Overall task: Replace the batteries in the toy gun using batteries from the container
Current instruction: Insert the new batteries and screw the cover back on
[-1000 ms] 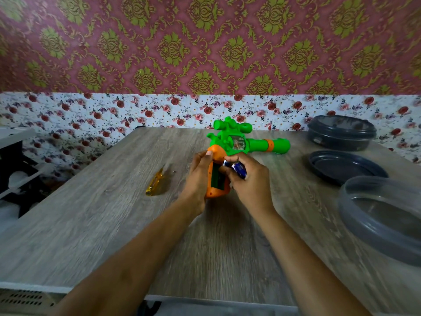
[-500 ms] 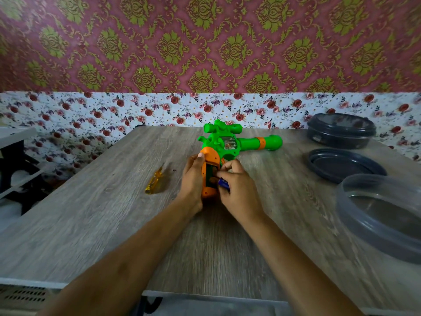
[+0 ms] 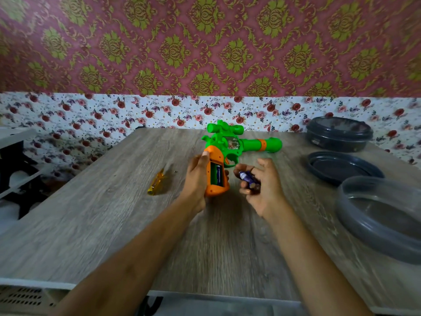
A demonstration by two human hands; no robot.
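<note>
Toy gun [image 3: 230, 147] barrel points right, grip in left hand [image 3: 196, 176]

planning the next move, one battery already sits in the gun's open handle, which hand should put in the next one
Right. The right hand already holds a battery just beside the open slot in the toy gun, while the left hand is wrapped around the orange handle, steadying it.

A yellow screwdriver [image 3: 156, 184] lies on the grey wooden table [image 3: 95, 215], with a tiny screw [image 3: 175, 171] just beside it. Behind the table is a wall with little red flowers [image 3: 91, 115], and pink wallpaper with green shapes [image 3: 205, 42] higher up
</note>
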